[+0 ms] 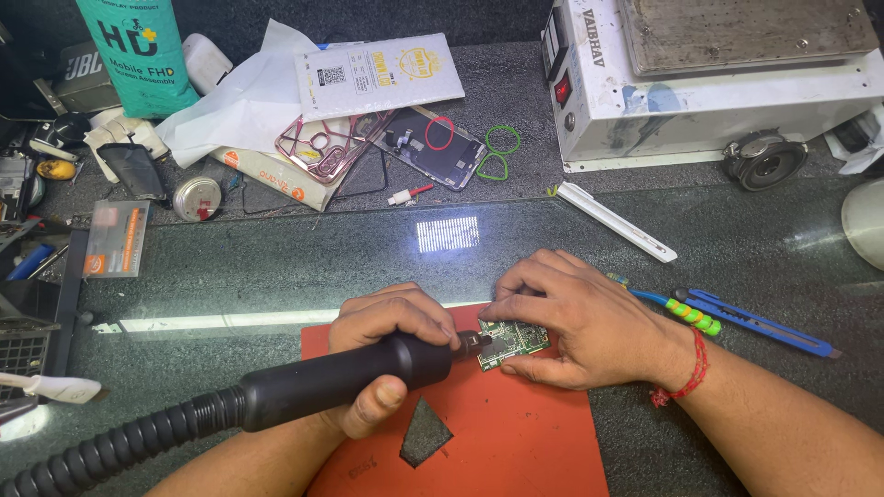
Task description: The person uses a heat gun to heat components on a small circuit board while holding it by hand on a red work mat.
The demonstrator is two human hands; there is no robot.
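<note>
My left hand is wrapped around a black hot-air wand whose ribbed hose runs off to the lower left. Its metal nozzle points right at a small green circuit board. My right hand pins that board down on a red mat, fingers on its top and right edges. A red thread bracelet circles my right wrist. A dark grey scrap lies on the mat below the wand.
A white heating machine stands at the back right. A blue cutter, a green-handled brush and a white stick lie right of the hands. Phone, pink case, rubber bands, packets and a round tin crowd the back left.
</note>
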